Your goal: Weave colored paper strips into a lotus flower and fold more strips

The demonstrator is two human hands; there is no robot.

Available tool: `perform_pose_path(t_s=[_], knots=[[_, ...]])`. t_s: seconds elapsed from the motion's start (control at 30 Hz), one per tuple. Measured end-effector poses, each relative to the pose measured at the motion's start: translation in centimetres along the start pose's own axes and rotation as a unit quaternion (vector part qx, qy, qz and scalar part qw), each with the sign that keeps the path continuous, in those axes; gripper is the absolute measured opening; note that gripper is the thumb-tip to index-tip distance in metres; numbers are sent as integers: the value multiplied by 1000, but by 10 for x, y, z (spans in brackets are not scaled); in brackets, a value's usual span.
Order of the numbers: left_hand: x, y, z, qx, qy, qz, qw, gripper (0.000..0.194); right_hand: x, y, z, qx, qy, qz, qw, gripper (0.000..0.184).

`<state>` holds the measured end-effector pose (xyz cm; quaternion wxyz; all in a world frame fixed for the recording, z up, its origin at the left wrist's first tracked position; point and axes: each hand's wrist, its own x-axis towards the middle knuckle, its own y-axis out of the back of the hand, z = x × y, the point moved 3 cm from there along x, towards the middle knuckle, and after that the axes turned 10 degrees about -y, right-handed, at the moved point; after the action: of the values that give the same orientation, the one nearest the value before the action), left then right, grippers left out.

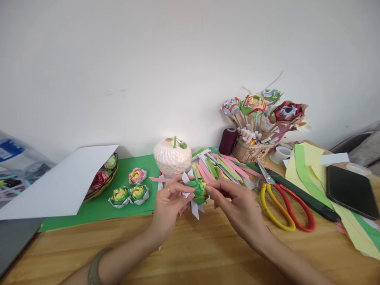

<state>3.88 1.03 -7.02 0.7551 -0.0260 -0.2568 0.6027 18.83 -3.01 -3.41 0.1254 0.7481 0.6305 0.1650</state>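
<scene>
Both my hands hold a half-woven paper flower [198, 189] of green, yellow and white strips just above the wooden table [190, 253]. My left hand [168, 206] grips it from the left, fingers curled around its side, a ring on one finger. My right hand [234, 204] pinches it from the right with thumb and fingertips. Loose white and pink strip ends stick out below the flower. A pile of pink, green and white paper strips [221, 166] lies right behind it.
Three finished paper flowers [130, 190] sit on a green sheet [97, 209]. A white sheet [63, 184] covers a basket of flowers. A netted round fruit [172, 155], a pot of stemmed flowers [255, 118], scissors [285, 208], yellow-green papers and a phone [352, 190] lie right.
</scene>
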Motion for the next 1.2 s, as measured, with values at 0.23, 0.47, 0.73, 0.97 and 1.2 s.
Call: perform_pose_path(t_s=[0.23,0.47,0.73,0.97,1.2], knots=[[-1,-6,-3,-134,157,66,976,15,-4,10,-4,5,114,81,990,11],[-3,-8,-4,-198,246,78,946,25,-11,7,-7,-39,204,46,977,9],[-4,-11,-2,-199,241,77,947,23,-10,1,-8,-74,212,35,974,10],[-4,-9,-2,-164,228,92,955,23,-6,-1,-8,-138,200,43,969,11],[-4,-10,-2,-149,202,66,966,17,-8,-1,-6,-200,229,146,942,13]])
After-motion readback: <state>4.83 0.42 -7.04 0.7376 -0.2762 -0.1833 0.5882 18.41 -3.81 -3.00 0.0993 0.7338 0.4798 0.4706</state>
